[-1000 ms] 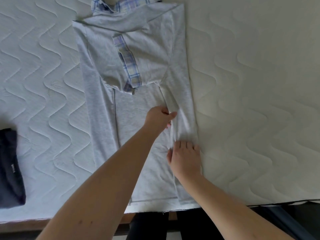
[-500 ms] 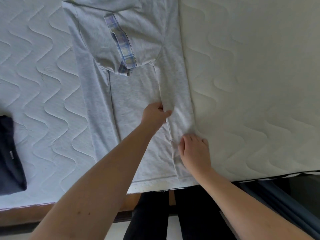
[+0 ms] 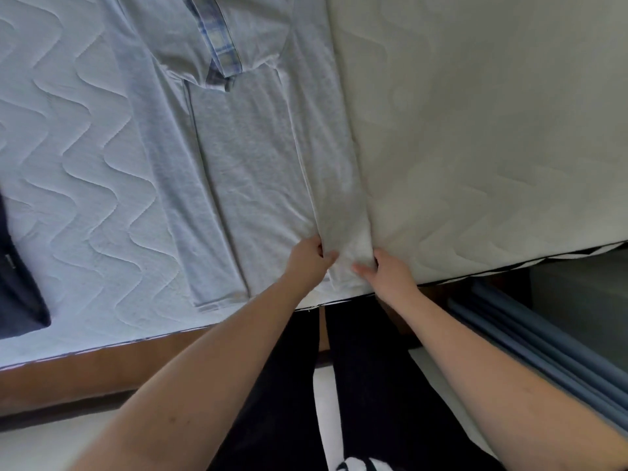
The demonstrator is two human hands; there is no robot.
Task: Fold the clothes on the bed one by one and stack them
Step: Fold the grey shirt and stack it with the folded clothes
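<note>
Your left hand and right hand sit close together at the near edge of the bed, each pinching the grey shirt near its bottom hem. Your left hand's fingers are curled round a fold of the cloth, with the thumb on top. Your right hand grips the outer edge of the same narrow flap, thumb pointing toward your left hand. Between your two hands the cloth is bunched into small creases.

The shirt lies flat on the bed and stretches away from your hands. Both long sides are folded inward, forming a long strip. Far beyond your left hand, a sleeve with a blue plaid cuff is folded across the chest. The flap you hold runs straight up from your hands along the shirt's right side.

Well off to the left of your left hand, a dark folded garment lies on the bed, partly cut off by the picture's edge. Below your forearms your dark trousers show, standing against the brown bed frame.
</note>
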